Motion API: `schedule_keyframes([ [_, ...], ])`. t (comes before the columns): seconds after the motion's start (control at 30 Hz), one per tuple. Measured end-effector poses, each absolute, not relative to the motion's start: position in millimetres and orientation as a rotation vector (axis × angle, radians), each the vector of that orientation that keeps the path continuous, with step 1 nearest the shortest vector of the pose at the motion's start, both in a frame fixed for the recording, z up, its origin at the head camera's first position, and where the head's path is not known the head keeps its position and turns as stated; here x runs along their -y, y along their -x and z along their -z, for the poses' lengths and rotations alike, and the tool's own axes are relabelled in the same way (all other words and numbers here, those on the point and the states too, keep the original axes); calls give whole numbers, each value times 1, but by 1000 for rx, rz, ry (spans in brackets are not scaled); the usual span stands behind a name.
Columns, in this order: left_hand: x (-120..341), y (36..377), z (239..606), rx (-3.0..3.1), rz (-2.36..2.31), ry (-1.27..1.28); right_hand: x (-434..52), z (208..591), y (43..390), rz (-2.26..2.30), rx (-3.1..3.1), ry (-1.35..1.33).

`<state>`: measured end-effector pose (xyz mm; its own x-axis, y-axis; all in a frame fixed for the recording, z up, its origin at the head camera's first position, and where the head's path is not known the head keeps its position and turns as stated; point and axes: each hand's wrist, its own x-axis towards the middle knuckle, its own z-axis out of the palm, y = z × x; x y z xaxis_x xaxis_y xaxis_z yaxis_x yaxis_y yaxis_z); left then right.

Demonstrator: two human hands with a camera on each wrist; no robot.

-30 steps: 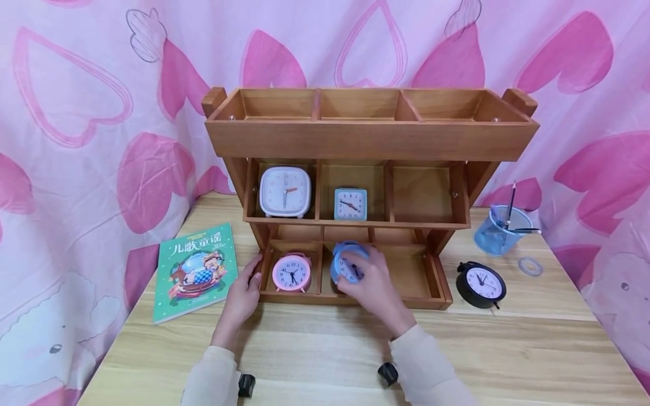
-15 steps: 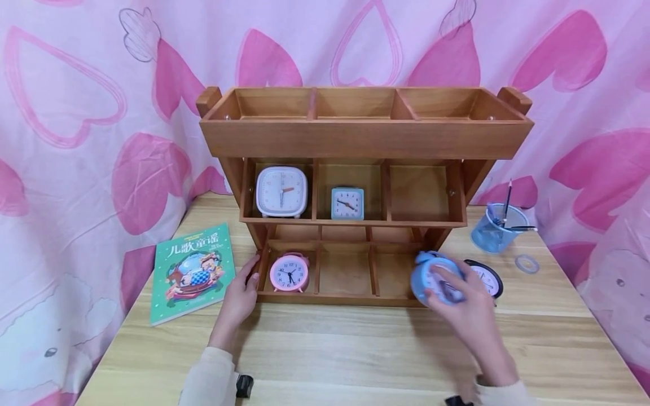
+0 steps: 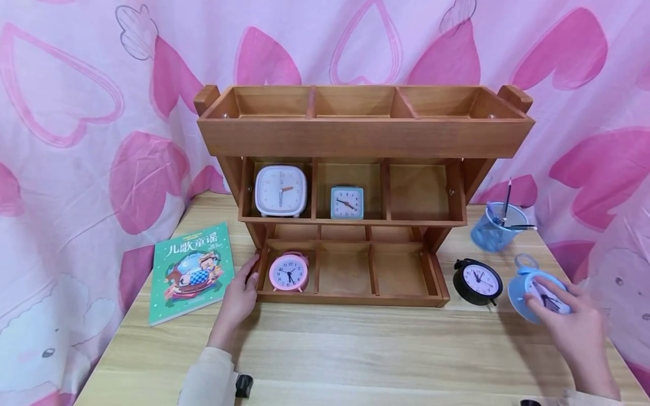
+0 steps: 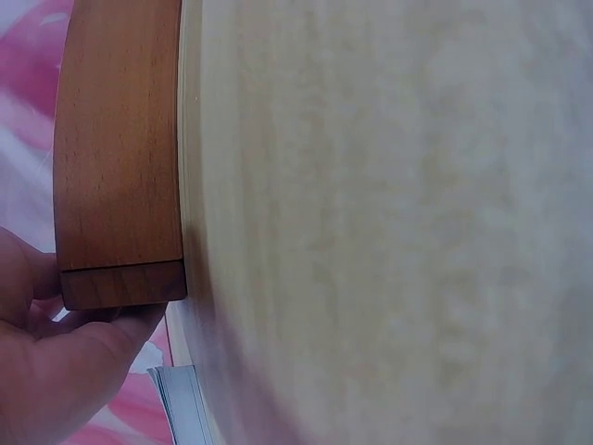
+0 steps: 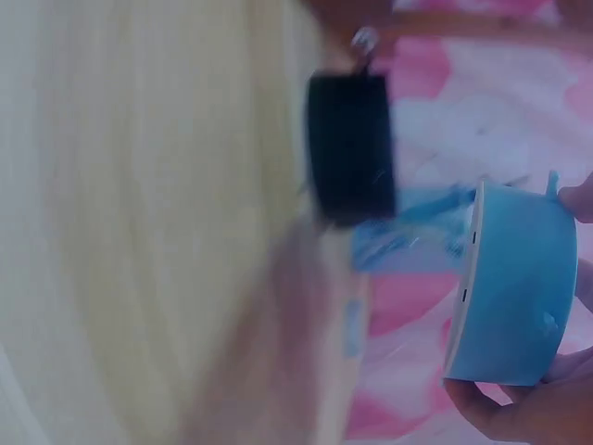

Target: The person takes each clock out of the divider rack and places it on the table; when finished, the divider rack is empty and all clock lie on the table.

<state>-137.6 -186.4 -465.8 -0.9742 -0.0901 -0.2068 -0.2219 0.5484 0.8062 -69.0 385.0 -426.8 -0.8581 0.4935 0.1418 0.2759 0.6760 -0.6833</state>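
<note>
My right hand (image 3: 579,327) grips a blue round alarm clock (image 3: 520,290) in the air over the table's right side, its face tilted up. The right wrist view shows the blue clock's smooth side (image 5: 519,287), with fingers around it. At the left end of a three-tier wooden shelf (image 3: 365,138), my left hand (image 3: 238,296) holds the lowest tier's side panel; the left wrist view shows thumb and fingers about that wooden corner (image 4: 125,283). A pink alarm clock (image 3: 289,273) stands in the bottom left compartment. Above are a white clock (image 3: 281,190) and a small teal square clock (image 3: 347,203).
A black alarm clock (image 3: 477,281) lies tilted back on the table (image 3: 355,344), between the shelf and the blue clock. Behind it is a blue mesh pen cup (image 3: 495,231) with pencils. To the shelf's left lies a green children's book (image 3: 192,273). A pink curtain hangs behind.
My right hand has lifted the blue alarm clock out of the bottom middle compartment and carried it right, past the black clock. The left hand stays at the shelf's left end.
</note>
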Motion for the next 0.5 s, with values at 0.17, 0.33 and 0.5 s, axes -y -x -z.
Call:
schedule_keyframes([
  [0.17,186,138,466,-2633,-1399,264,-408,446,80,-938,2711,553],
  [0.33,186,137,466,-2621,-1402,264,-416,457,88,-864,2861,523],
  [0.5,187,137,466,-2619,-1401,260,-414,460,93,-843,2952,553],
])
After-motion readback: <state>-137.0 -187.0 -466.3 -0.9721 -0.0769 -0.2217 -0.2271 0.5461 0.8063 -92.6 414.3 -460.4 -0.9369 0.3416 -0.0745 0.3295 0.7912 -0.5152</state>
